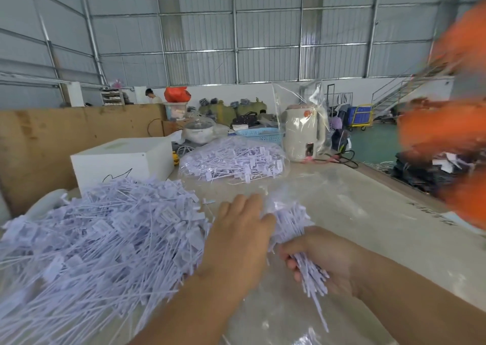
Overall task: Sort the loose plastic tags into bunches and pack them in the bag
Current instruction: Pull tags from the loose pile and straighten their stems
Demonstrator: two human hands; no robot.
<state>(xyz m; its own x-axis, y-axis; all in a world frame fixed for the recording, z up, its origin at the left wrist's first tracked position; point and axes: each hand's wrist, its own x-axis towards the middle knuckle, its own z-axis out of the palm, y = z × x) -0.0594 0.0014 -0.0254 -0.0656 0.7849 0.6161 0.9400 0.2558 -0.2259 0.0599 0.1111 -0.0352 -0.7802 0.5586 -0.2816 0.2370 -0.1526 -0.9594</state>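
On the pale surface [355, 213] in front of the person, a large heap of loose plastic tags [100, 239] spreads across the left side, close enough to draw from without reaching far. The right hand [328, 263] has its fingers [292, 264] wrapped around the tail ends of a bunch of tags [297, 229], gripping low so the flat heads fan out above and can be squared up. The left hand [242, 229] lies flat and unclenched against the head end of that bunch, holding nothing itself; it appears to be patting the heads level or adding to the bundle. Farther back, just beside a white box [123, 160], a clear bag [234, 158] already holds many packed tags, near an off-white kettle [302, 134]. Judging by the heap, most of the sorting is yet to be done.
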